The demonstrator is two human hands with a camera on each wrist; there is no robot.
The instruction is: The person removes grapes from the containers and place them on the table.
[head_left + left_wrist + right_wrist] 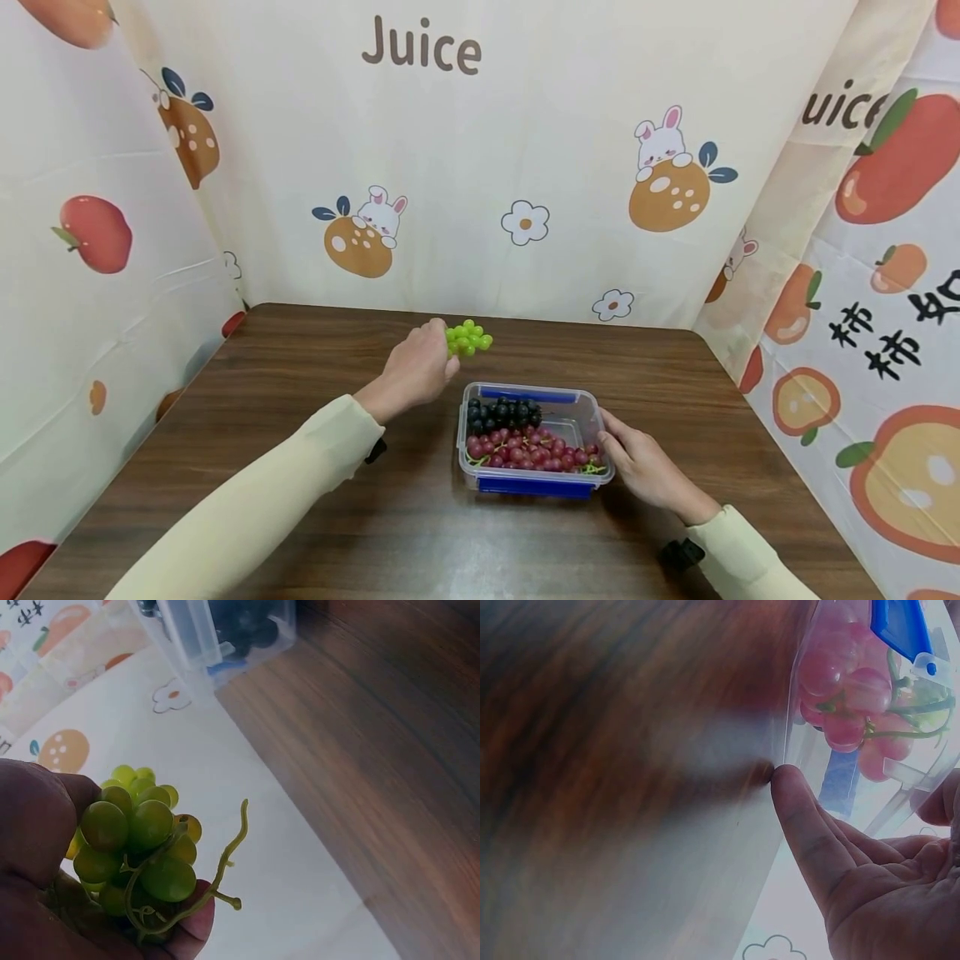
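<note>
My left hand (418, 367) grips a bunch of green grapes (467, 337) above the table, behind and left of a clear plastic container (462, 417). In the left wrist view the green grapes (154, 825) lie between thumb and fingers, a curved stem sticking out. Dark grapes (502, 414) fill the container's back left. Red grapes (536, 450) run along its front, and part of the floor at the back right is bare. My right hand (645, 467) touches the container's right side. Nearly straight fingers (810, 836) lie along the wall in the right wrist view, beside the red grapes (847, 697).
The container stands on a brown wood-grain table (360, 533), with a blue latch (534, 487) on its front. A cloth printed with fruit and rabbits (465, 150) hangs behind the table and along both sides. Each wrist wears a black strap.
</note>
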